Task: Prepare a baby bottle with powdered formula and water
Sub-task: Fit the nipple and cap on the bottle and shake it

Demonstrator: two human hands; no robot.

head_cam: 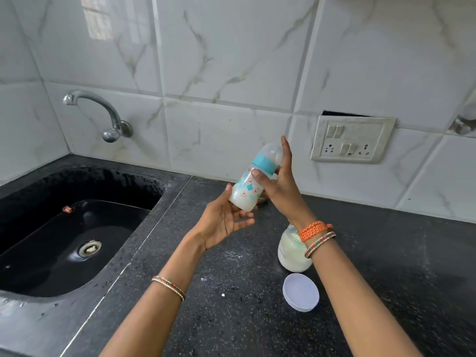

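Note:
A baby bottle (pixel 246 189) with a teal collar, clear cap and flower print is held tilted above the counter, milky white liquid inside. My right hand (pixel 279 184) grips its upper part, thumb on the body, fingers behind the cap. My left hand (pixel 224 217) is spread under the bottle's base, fingers touching it. A clear jar (pixel 291 256) of white powder stands on the counter under my right wrist, partly hidden by it. Its white round lid (pixel 300 291) lies flat nearer to me.
A black sink (pixel 64 233) with a drain fills the left; a chrome tap (pixel 103 112) juts from the tiled wall above it. The dark speckled counter (pixel 386 253) stretches right. A switch and socket plate (pixel 350 140) sits on the wall behind the bottle.

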